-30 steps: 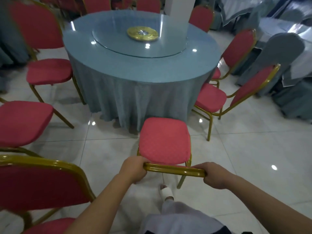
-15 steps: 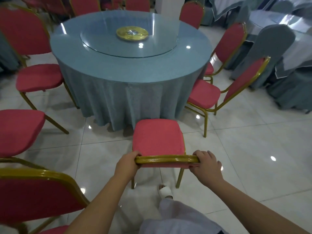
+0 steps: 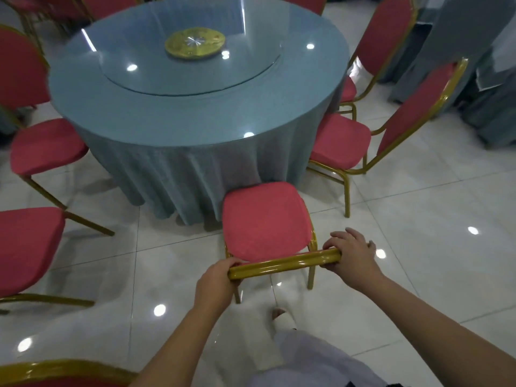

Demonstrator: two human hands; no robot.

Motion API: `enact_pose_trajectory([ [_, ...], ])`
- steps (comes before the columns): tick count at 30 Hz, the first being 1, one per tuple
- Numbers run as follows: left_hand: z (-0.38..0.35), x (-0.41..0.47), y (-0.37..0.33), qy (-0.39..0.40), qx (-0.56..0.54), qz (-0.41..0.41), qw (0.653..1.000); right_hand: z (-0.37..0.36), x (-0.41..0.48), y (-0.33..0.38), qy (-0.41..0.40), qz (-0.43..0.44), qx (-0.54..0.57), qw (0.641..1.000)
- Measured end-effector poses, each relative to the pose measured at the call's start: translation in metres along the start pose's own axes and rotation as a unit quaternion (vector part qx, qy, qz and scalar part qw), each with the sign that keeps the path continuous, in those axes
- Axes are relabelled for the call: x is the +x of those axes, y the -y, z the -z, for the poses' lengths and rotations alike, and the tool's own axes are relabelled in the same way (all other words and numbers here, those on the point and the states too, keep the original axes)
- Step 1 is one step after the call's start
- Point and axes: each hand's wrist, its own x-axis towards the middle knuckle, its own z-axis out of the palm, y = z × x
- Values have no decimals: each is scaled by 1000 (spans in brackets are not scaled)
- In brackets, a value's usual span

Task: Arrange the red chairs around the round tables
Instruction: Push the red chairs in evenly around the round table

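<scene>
A red chair [image 3: 265, 219] with a gold frame stands in front of me, its seat's front edge at the blue-grey tablecloth of the round table [image 3: 195, 107]. My left hand [image 3: 215, 280] grips the left end of the chair's gold top rail. My right hand [image 3: 353, 256] holds the right end, thumb under the rail and fingers lying loosely over it. Other red chairs ring the table: two on the right [image 3: 340, 143] and two on the left [image 3: 44, 146].
A glass turntable with a gold centre disc [image 3: 194, 43] sits on the table. Another red chair back [image 3: 55, 372] is at my lower left. Grey-covered furniture [image 3: 474, 65] stands at the right. White glossy tile floor [image 3: 418, 247] lies open to the right. My foot [image 3: 282, 317] is behind the chair.
The chair has slid forward and its seat now meets the tablecloth. My right hand's fingers have loosened on the rail. My view has moved closer to the table.
</scene>
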Motion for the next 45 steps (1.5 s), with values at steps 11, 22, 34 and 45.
enact_pose_trajectory([
  [11,17,117,-56,10,51,70,996,59,153,-23,23,71,11,997],
  [22,43,144,-48,86,-82,79,990,96,183,-5,134,124,24,983],
  [34,135,141,42,-51,-190,174,965,78,221,199,134,270,212,930],
  [45,272,206,197,-94,-269,206,936,18,286,426,162,246,237,926],
])
